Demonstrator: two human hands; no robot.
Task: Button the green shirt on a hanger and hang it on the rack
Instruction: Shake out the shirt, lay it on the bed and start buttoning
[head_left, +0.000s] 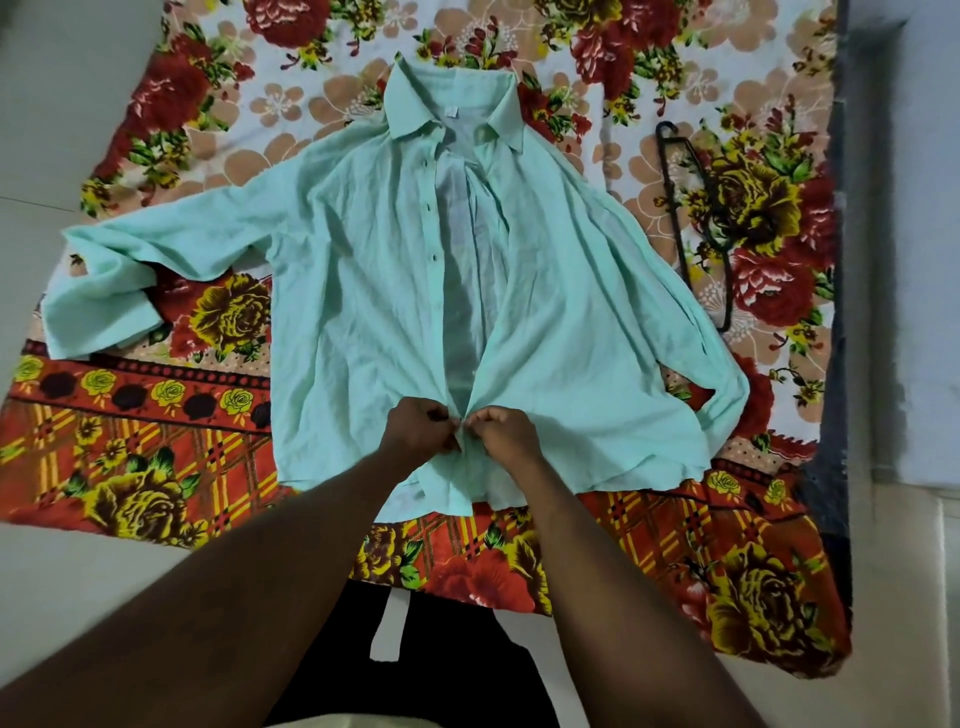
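Observation:
A pale green shirt (363, 291) lies spread flat on a flowered blanket, collar at the far end, front open down the middle with buttons along its left placket. My left hand (415, 431) pinches the left front edge near the hem. My right hand (509, 431) pinches the right front edge, touching the left hand at a button. A dark hanger (691, 223) lies on the blanket to the right of the shirt, apart from it. No rack is in view.
The flowered blanket (156, 457) covers the pale floor (62, 571). A dark strip (836, 291) runs along its right side, beside a white surface (914, 260). The shirt's left sleeve (104, 291) is folded back on itself.

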